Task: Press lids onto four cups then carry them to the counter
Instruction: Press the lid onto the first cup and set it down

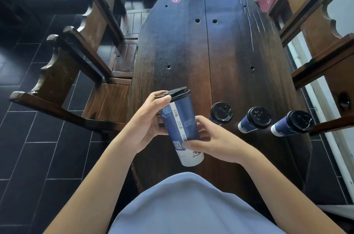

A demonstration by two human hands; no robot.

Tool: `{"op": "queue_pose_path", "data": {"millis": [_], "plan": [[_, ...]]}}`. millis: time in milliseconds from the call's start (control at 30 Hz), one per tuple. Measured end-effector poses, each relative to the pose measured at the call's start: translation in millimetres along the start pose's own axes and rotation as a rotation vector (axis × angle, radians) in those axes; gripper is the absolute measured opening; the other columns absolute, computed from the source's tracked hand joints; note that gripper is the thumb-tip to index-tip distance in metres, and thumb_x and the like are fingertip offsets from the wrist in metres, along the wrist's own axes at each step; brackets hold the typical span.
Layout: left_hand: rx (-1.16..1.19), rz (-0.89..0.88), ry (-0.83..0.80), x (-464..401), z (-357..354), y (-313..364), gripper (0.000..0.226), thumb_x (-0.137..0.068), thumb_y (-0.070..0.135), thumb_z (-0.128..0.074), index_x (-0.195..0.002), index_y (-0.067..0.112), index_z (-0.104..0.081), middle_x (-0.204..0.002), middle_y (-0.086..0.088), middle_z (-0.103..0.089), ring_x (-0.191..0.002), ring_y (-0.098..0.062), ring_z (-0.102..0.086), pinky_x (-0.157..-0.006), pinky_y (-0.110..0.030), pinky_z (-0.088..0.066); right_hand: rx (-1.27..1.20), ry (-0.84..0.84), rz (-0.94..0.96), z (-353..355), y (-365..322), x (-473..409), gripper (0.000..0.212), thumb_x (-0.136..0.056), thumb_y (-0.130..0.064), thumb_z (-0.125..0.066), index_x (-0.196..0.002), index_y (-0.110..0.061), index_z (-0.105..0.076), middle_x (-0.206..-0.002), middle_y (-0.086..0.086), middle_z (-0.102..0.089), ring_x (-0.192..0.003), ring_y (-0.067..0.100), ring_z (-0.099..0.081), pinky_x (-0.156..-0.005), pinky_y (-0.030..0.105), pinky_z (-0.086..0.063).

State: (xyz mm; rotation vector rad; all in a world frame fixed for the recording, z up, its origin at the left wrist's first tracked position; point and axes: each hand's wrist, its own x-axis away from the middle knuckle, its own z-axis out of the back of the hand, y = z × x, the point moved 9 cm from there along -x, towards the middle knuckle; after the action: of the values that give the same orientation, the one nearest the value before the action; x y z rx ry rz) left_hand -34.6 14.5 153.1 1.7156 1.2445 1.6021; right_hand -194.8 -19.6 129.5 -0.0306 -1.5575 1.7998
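Flanking dark wooden table point(191, 51): chairs point(76, 65).

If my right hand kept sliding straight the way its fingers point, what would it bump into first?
The right hand points left across the held cup, which it already grips. Past that, the left hand likely comes next.

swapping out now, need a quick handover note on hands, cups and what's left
Left hand grips the fourth cup near its top, thumb on the lid. Right hand holds it lower down; cup tilted above the table.
Three lidded cups stand in a row on the right.
Done: three lids on.
Left: confirm the last lid is seated, carry all four to the counter.
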Motion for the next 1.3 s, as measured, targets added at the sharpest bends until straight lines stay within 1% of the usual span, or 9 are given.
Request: {"op": "queue_pose_path", "data": {"millis": [133, 267, 500, 633, 733, 933, 1033, 1133, 1300], "plan": [[-0.041, -0.005, -0.002, -2, -1, -1, 0.076, -0.077, 0.05, -0.071, -0.144, 0.024, -0.047, -0.136, -0.006, -0.065, -0.126, -0.031, -0.065, -0.102, -0.059, -0.057, -0.034, 0.111, 0.048, 36, -16, -5, 0.077, -0.081, -0.078, -0.06, -0.142, -0.034, -0.047, -0.129, -0.012, -0.065, -0.113, 0.003, -0.066, -0.09, 0.028, -0.058], [-0.091, -0.035, -0.018, -7, 1, -2, 0.073, -0.077, 0.052, -0.075, -0.142, 0.032, -0.048, -0.138, 0.002, -0.067, -0.126, -0.023, -0.067, -0.099, -0.051, -0.06, -0.065, 0.171, 0.066, 59, -31, -14, 0.064, -0.087, -0.068, -0.055, -0.14, -0.034, -0.048, -0.123, -0.014, -0.068, -0.107, -0.002, -0.069, -0.082, 0.018, -0.058], [-0.097, -0.106, -0.015, -9, 6, 2, 0.077, -0.072, 0.055, -0.081, -0.141, 0.036, -0.054, -0.133, 0.009, -0.072, -0.122, -0.018, -0.07, -0.091, -0.04, -0.062, -0.082, 0.123, 0.053, 47, -38, -30, 0.059, -0.085, -0.063, -0.058, -0.138, -0.038, -0.05, -0.12, -0.018, -0.068, -0.112, 0.005, -0.067, -0.08, 0.02, -0.06], [-0.156, -0.127, -0.034, -13, 9, 0, 0.078, -0.071, 0.051, -0.084, -0.142, 0.039, -0.055, -0.132, 0.011, -0.072, -0.125, -0.017, -0.069, -0.101, -0.043, -0.058, -0.058, 0.108, 0.061, 44, -36, -34, 0.068, -0.085, -0.063, -0.061, -0.145, -0.034, -0.049, -0.13, -0.009, -0.068, -0.119, 0.009, -0.065, -0.091, 0.033, -0.061], [-0.222, -0.14, -0.041, -20, 10, -3, 0.081, -0.068, 0.051, -0.086, -0.142, 0.045, -0.054, -0.131, 0.019, -0.071, -0.125, -0.01, -0.067, -0.106, -0.036, -0.055, -0.023, 0.124, 0.074, 46, -34, -39, 0.07, -0.084, -0.062, -0.065, -0.146, -0.033, -0.049, -0.131, -0.011, -0.067, -0.121, 0.01, -0.063, -0.095, 0.04, -0.06], [-0.303, -0.139, -0.023, -41, 19, -11, 0.077, -0.072, 0.047, -0.088, -0.14, 0.055, -0.052, -0.134, 0.027, -0.065, -0.123, 0.004, -0.062, -0.094, -0.015, -0.055, 0.007, 0.16, 0.073, 51, -26, -54, 0.068, -0.08, -0.06, -0.069, -0.142, -0.039, -0.05, -0.119, -0.028, -0.065, -0.113, -0.01, -0.06, -0.079, 0.007, -0.052], [-0.393, -0.141, 0.005, -54, 24, -16, 0.077, -0.078, 0.043, -0.091, -0.143, 0.053, -0.05, -0.133, 0.032, -0.063, -0.121, 0.005, -0.061, -0.088, -0.007, -0.052, 0.013, 0.168, 0.056, 51, -15, -66, 0.066, -0.082, -0.052, -0.073, -0.142, -0.038, -0.05, -0.121, -0.027, -0.064, -0.115, -0.004, -0.063, -0.083, 0.006, -0.051], [-0.512, -0.16, 0.047, -69, 33, -22, 0.081, -0.082, 0.037, -0.092, -0.15, 0.046, -0.048, -0.138, 0.028, -0.059, -0.123, 0.003, -0.058, -0.084, -0.002, -0.05, 0.04, 0.173, 0.048, 51, 0, -81, 0.064, -0.087, -0.036, -0.08, -0.144, -0.035, -0.05, -0.131, -0.018, -0.064, -0.123, 0.005, -0.061, -0.094, 0.013, -0.051], [-0.607, -0.171, 0.065, -93, 45, -42, 0.091, -0.079, 0.025, -0.095, -0.156, 0.034, -0.047, -0.144, 0.018, -0.056, -0.126, -0.007, -0.058, -0.089, -0.002, -0.049, -0.003, 0.158, 0.031, 44, 29, -108, 0.071, -0.083, -0.024, -0.086, -0.144, -0.035, -0.052, -0.133, -0.018, -0.065, -0.126, 0.003, -0.061, -0.104, 0.015, -0.046]]}}
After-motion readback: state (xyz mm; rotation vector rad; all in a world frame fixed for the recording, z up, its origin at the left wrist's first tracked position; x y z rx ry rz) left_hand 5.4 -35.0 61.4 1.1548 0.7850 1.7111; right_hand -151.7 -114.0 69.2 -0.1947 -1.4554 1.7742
